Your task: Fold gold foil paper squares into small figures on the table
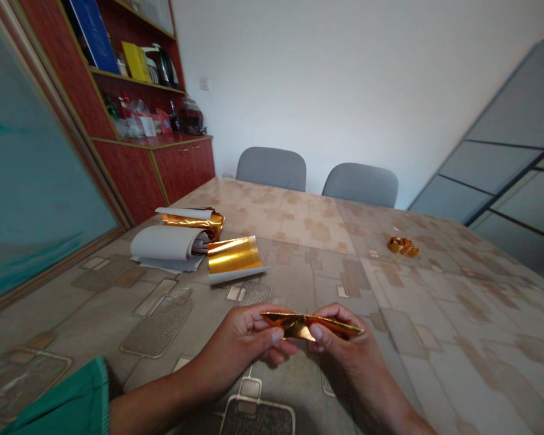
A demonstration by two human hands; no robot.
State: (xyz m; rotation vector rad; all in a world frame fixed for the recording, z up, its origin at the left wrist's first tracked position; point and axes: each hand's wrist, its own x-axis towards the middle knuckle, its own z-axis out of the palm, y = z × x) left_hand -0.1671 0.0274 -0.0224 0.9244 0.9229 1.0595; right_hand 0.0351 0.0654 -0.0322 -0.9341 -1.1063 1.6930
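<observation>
A folded piece of gold foil paper (299, 329) is held just above the table, stretched long and pointed at both ends. My left hand (245, 338) pinches its left part, with the thumb on the near side. On the right part, my right hand (344, 344) presses its thumb against the fold, its fingers behind the paper. Beyond my hands lies a curled sheet of gold paper (236, 257) with a white underside. Next to it are a roll of white-backed paper (163, 243) and a crumpled gold sheet (188, 220).
A small folded gold piece (403, 246) lies on the right of the patterned table (317, 223). Two grey chairs (271, 168) stand at the far edge, before a white wall. On the left is a red cabinet (181, 163) holding household items.
</observation>
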